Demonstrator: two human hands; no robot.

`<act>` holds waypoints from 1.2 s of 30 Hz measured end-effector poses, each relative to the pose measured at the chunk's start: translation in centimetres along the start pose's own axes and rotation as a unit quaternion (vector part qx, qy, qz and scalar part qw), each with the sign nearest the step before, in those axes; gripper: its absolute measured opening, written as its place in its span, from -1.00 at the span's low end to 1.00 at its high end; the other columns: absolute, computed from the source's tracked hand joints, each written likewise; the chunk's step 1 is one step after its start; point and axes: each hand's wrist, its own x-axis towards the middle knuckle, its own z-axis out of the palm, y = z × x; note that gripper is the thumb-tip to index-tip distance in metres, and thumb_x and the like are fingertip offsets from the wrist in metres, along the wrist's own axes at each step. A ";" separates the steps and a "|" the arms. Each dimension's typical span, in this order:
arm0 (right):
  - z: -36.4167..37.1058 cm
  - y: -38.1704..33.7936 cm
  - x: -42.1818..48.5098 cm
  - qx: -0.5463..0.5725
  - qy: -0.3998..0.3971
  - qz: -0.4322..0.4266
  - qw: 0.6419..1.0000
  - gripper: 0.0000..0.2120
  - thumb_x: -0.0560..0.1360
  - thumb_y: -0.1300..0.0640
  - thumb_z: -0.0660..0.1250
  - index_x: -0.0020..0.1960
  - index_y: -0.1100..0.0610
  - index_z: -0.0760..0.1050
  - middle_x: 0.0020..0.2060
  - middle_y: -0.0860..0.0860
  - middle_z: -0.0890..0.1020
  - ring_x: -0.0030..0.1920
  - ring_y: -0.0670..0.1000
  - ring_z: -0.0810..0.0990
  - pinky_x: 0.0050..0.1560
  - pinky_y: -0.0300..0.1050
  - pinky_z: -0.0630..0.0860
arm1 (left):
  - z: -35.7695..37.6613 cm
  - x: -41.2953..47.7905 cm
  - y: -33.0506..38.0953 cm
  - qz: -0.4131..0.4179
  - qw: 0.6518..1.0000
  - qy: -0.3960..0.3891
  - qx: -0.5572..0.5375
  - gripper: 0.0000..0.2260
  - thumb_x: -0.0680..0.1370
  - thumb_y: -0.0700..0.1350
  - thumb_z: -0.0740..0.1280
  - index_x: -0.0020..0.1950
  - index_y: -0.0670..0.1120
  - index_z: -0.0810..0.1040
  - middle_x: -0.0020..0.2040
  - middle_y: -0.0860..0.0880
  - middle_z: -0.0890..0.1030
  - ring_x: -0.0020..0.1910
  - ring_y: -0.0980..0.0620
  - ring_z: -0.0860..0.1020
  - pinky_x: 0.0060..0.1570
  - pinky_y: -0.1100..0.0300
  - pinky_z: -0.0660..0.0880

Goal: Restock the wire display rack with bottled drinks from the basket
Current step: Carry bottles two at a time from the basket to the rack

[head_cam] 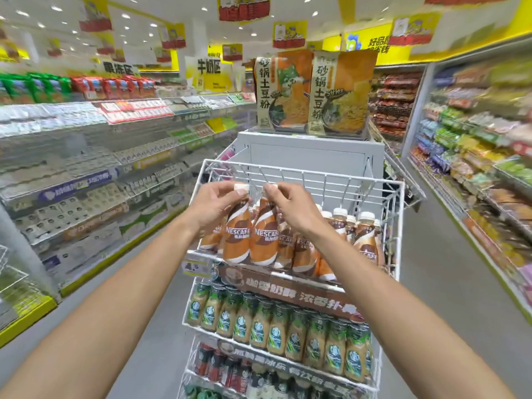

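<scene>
- Left hand pinches white cap of a Nescafé bottle, held upright over front edge of top tier.
- Right hand pinches cap of second Nescafé bottle, touching the first.
- White wire rack: top tier part-filled with same bottles, right side.
- Tier below: green-label bottles, full row.
- Basket not visible.

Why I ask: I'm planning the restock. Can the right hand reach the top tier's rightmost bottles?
Probably yes: the top tier is open above the rightmost bottles, but the right hand pinches a Nescafe bottle.
</scene>
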 end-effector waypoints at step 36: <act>2.9 -0.6 3.6 -0.266 0.078 0.109 0.955 -0.65 0.68 0.00 0.28 0.16 0.26 0.67 0.07 0.17 0.74 0.11 0.16 0.69 0.19 0.09 0.59 | -3.3 10.4 -1.6 0.160 0.867 -0.207 0.425 -0.60 0.62 0.07 0.34 0.33 -0.17 0.61 0.27 -0.11 0.66 0.25 -0.08 0.61 0.30 -0.07 0.53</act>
